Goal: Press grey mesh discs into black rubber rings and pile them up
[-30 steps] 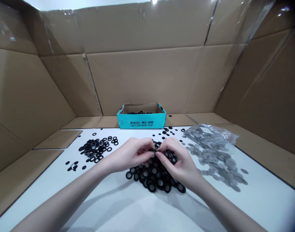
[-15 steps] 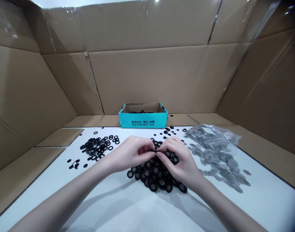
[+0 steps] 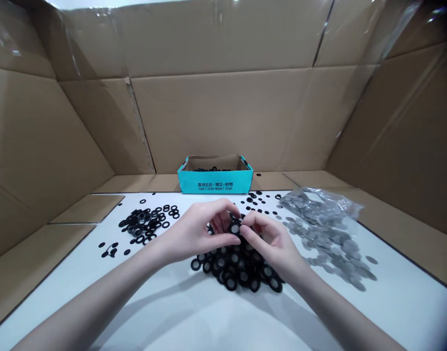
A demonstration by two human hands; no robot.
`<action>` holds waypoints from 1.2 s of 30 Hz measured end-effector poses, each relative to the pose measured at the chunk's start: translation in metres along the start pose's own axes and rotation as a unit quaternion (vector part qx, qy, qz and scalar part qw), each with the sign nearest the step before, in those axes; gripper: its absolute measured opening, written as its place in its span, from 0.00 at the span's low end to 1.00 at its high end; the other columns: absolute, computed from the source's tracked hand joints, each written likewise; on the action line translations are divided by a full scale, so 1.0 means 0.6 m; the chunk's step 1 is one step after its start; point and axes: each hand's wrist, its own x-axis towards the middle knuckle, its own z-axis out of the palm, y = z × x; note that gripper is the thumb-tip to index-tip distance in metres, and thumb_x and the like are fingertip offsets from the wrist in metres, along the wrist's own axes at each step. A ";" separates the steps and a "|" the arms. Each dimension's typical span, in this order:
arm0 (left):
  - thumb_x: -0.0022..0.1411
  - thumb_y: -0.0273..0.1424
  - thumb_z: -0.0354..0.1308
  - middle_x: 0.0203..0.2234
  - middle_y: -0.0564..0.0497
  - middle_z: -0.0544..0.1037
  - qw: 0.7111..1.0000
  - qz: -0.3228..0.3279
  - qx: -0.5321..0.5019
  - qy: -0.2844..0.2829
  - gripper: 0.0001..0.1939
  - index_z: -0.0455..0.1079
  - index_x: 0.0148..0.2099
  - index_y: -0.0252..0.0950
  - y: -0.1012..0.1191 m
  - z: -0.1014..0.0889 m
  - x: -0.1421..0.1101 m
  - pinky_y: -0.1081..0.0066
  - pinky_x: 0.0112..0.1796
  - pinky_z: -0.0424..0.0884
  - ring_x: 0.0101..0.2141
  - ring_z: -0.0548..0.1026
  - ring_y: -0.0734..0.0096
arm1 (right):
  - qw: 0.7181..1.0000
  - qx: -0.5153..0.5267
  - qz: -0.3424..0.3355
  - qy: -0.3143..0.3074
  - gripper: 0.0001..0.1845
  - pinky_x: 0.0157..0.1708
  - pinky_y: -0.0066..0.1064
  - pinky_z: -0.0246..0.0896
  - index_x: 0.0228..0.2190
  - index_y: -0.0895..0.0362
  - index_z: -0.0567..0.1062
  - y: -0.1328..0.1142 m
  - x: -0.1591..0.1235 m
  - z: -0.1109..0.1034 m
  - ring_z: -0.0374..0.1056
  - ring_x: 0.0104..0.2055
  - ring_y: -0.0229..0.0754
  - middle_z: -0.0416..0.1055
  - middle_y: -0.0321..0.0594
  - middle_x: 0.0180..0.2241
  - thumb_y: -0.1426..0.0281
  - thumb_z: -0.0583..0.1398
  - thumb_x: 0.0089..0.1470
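A black ring with a grey disc [image 3: 235, 228] in its centre is tilted with its face toward me, just above a heap of similar disc-filled black rings [image 3: 230, 265]. The thumb and forefinger of my right hand [image 3: 272, 239] pinch its right edge. My left hand [image 3: 204, 229] is around its left side, thumb below and forefinger above, with the fingers apart; whether they touch the ring is hard to make out. Both hands partly cover the heap. In the heap, grey centres show inside many of the rings.
Loose black rings [image 3: 145, 224] lie at the left, with small black discs [image 3: 113, 246] nearer me. Grey discs [image 3: 336, 248] spread at right below a clear plastic bag [image 3: 320, 202]. A turquoise box [image 3: 215, 182] holding black pieces stands at the back. Cardboard walls [image 3: 223, 117] surround the white table [image 3: 165, 302].
The ring between my hands has turned from edge-on to face me. My left thumb and forefinger have moved apart, while my right fingers still pinch it. The view has shifted slightly.
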 end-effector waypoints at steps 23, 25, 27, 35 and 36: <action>0.64 0.23 0.57 0.32 0.50 0.73 0.983 0.098 0.154 -0.001 0.06 0.71 0.44 0.33 0.019 0.001 -0.008 0.73 0.32 0.67 0.32 0.71 0.71 | 0.946 0.265 0.146 -0.120 0.18 0.35 0.31 0.62 0.29 0.56 0.73 -0.012 -0.001 0.007 0.64 0.32 0.39 0.69 0.37 0.29 0.54 0.65 0.47; 0.63 0.26 0.58 0.33 0.49 0.72 0.983 0.097 0.156 -0.008 0.08 0.71 0.45 0.33 0.017 0.000 -0.008 0.73 0.32 0.67 0.32 0.71 0.70 | 0.945 0.266 0.147 -0.121 0.17 0.36 0.31 0.62 0.30 0.56 0.74 -0.010 -0.002 0.008 0.65 0.33 0.39 0.69 0.37 0.29 0.55 0.65 0.48; 0.62 0.30 0.61 0.34 0.49 0.73 0.983 0.093 0.158 -0.007 0.10 0.70 0.46 0.33 0.016 0.001 -0.008 0.72 0.33 0.67 0.33 0.71 0.69 | 0.946 0.267 0.144 -0.113 0.16 0.35 0.30 0.62 0.33 0.56 0.75 -0.008 -0.003 0.009 0.65 0.33 0.38 0.69 0.37 0.30 0.56 0.65 0.49; 0.65 0.24 0.53 0.35 0.48 0.70 0.976 0.115 0.187 -0.012 0.06 0.70 0.42 0.32 0.014 0.003 -0.007 0.72 0.33 0.67 0.34 0.69 0.70 | 0.958 0.233 0.103 -0.135 0.14 0.36 0.30 0.61 0.30 0.56 0.72 -0.006 -0.003 0.010 0.64 0.33 0.38 0.68 0.36 0.30 0.57 0.62 0.54; 0.65 0.22 0.51 0.36 0.47 0.70 0.975 0.126 0.184 -0.021 0.08 0.70 0.43 0.32 0.014 0.001 -0.007 0.73 0.33 0.67 0.34 0.69 0.70 | 0.959 0.229 0.097 -0.140 0.14 0.36 0.30 0.60 0.30 0.56 0.71 -0.005 -0.003 0.010 0.64 0.33 0.38 0.68 0.36 0.29 0.57 0.62 0.54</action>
